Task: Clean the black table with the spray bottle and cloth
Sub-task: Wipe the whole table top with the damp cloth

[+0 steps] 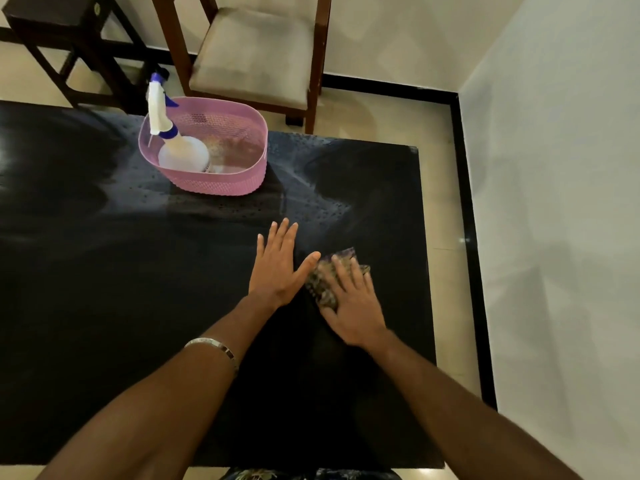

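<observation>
The black table [121,306] fills most of the view, with wet droplets and smears across its far half. My right hand [353,303] presses flat on a dark patterned cloth [325,282] right of the table's middle. Just to its left, my left hand [278,265] lies flat on the table with fingers straight and spread, its thumb touching the cloth's edge. A white spray bottle [173,143] with a blue trigger stands in a pink basket [221,183] at the far side of the table.
A wooden chair [256,53] with a beige cushion stands behind the table on the tiled floor. A dark wooden stool [59,36] is at the back left. A white wall [554,202] runs close along the table's right edge.
</observation>
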The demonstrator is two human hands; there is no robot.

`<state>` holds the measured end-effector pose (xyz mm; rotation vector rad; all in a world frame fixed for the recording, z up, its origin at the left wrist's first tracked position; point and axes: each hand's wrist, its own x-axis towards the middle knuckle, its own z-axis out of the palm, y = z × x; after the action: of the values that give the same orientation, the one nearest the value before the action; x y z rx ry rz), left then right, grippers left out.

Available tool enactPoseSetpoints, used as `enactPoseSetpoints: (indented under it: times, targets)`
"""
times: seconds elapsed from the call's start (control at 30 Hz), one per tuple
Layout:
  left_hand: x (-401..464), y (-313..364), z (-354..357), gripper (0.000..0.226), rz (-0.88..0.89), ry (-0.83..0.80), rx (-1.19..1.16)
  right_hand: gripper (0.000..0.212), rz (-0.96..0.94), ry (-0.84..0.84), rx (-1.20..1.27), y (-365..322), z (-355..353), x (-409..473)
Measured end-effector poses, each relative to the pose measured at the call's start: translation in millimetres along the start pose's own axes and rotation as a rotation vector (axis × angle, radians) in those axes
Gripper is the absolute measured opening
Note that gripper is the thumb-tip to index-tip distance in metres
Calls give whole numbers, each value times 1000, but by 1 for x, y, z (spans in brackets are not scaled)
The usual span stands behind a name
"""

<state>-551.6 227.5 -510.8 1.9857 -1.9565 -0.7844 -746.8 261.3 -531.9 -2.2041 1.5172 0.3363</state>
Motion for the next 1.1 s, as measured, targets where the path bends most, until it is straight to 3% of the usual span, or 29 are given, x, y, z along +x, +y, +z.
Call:
enactPoseSetpoints:
  times: [0.33,0.7,1.0,1.1]
  targets:
    - [45,-5,-8,89,25,33,-14,71,262,81,82,76,-88,140]
    - [114,-1,-19,85,65,23,39,73,517,110,239,149,-147,215]
    - [123,-7,-18,85,69,14,-1,73,576,108,250,147,-157,240]
    - [124,-7,-19,84,70,22,-12,74,448,100,154,118,-151,248]
